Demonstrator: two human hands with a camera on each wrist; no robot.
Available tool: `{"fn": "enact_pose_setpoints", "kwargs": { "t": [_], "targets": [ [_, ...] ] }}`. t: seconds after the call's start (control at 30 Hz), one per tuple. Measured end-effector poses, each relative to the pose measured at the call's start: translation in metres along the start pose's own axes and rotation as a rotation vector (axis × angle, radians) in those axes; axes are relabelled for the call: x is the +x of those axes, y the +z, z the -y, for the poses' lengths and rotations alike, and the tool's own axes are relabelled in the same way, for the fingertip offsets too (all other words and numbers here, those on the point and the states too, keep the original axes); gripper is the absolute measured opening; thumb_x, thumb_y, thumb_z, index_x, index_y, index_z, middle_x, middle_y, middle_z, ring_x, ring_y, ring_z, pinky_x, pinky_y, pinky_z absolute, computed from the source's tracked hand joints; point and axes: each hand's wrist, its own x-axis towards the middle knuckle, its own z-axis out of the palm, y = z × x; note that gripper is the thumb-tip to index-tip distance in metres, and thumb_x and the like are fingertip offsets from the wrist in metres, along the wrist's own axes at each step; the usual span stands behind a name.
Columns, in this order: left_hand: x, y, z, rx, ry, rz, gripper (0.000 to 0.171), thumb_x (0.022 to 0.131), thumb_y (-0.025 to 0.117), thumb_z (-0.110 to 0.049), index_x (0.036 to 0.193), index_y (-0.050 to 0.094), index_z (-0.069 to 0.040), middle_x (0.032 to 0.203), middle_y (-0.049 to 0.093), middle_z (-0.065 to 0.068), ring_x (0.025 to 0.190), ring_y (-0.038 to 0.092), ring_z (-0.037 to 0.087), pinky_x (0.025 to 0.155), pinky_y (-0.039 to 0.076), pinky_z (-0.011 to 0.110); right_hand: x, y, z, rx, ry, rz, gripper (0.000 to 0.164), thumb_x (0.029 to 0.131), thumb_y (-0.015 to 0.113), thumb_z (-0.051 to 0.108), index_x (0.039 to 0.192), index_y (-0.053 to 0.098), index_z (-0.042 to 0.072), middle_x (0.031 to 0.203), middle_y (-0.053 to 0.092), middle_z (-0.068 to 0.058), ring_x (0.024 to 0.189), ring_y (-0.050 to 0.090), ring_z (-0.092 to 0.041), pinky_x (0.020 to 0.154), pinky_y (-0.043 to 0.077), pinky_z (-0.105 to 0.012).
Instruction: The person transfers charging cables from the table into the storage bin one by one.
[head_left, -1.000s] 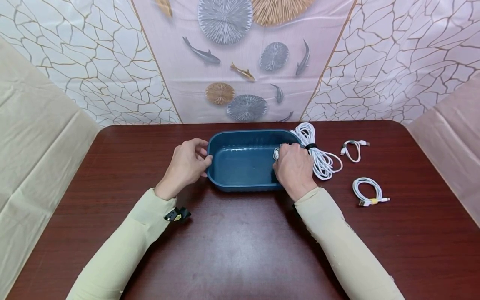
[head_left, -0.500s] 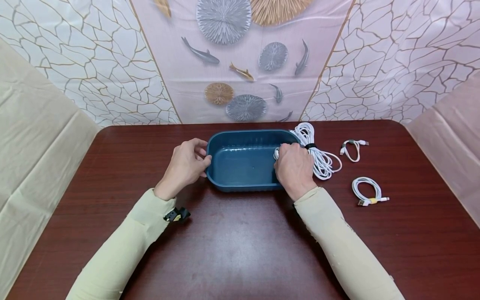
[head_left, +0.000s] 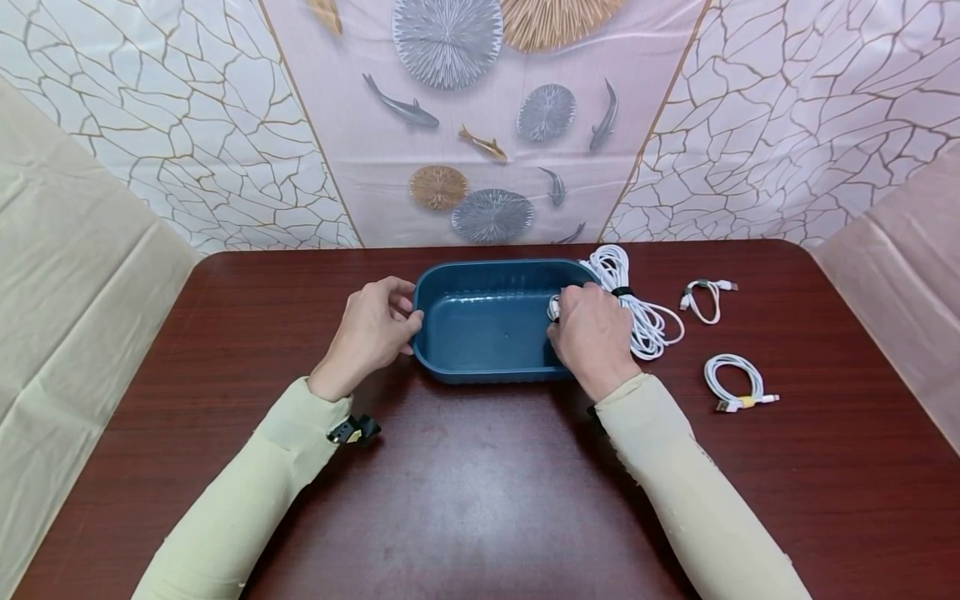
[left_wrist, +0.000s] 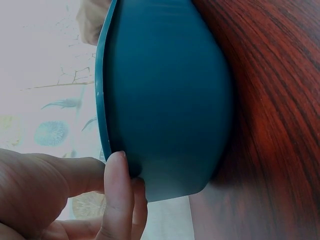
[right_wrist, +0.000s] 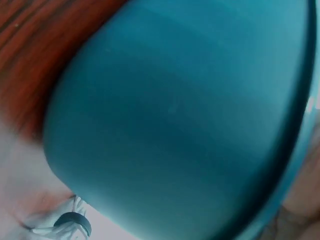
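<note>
A dark blue oblong plastic bin (head_left: 487,375) stands on the table. My left hand (head_left: 375,327) holds its left end, pinching the rim between thumb and fingers; the left wrist view shows the thumb and fingers (left_wrist: 118,190) at the rim's edge. My right hand (head_left: 592,337) reaches over the right end into the bin. A bit of coiled white cable (head_left: 553,308) shows at its fingers, which are curled down around it; the fingertips are hidden. In the right wrist view the bin's outer wall (right_wrist: 170,110) covers most of the picture.
Right behind my right hand lies a large bundle of white cable (head_left: 648,329) with a black tie. Farther right are a short white cable (head_left: 705,300) and a coiled white cable (head_left: 733,383) with a yellow tie. A patterned cloth (head_left: 480,192) hangs behind the table.
My right hand has shifted slightly to the right and its wrist has turned a little. The white cable bit stays at the same spot. My left hand and the bin have stayed put.
</note>
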Motion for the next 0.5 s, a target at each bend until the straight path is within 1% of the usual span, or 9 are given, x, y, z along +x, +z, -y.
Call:
{"fn": "enact_pose_setpoints", "kwargs": {
  "t": [0.1, 0.23, 0.5],
  "targets": [
    [0.0, 0.0, 0.0001, -0.001, 0.004, -0.001, 0.039, 0.095, 0.067, -0.006, 0.132, 0.059, 0.002, 0.103, 0.066, 0.017, 0.076, 0.072, 0.021, 0.054, 0.064, 0.03, -0.0001, -0.0031, -0.0011, 0.011, -0.009, 0.003, 0.025, 0.082, 0.077, 0.014, 0.063, 0.062, 0.006, 0.078, 0.07, -0.023, 0.073, 0.069, -0.044, 0.054, 0.057, -0.058],
    [-0.0003, -0.0001, 0.0006, -0.003, 0.005, -0.001, 0.039, 0.095, 0.067, -0.007, 0.132, 0.059, 0.002, 0.103, 0.066, 0.017, 0.076, 0.072, 0.021, 0.054, 0.064, 0.03, -0.0004, -0.0057, -0.0013, 0.015, -0.015, 0.017, 0.03, 0.081, 0.078, 0.015, 0.059, 0.058, 0.009, 0.075, 0.069, -0.021, 0.07, 0.068, -0.044, 0.051, 0.055, -0.056],
    [0.0, 0.0001, 0.0011, -0.001, 0.005, 0.001, 0.04, 0.095, 0.067, -0.007, 0.133, 0.059, 0.002, 0.103, 0.066, 0.016, 0.077, 0.071, 0.021, 0.054, 0.064, 0.03, -0.0004, -0.0106, -0.0023, 0.014, 0.001, 0.075, 0.03, 0.082, 0.079, 0.02, 0.062, 0.058, 0.009, 0.079, 0.071, -0.021, 0.076, 0.07, -0.045, 0.056, 0.056, -0.057]
  ]
}}
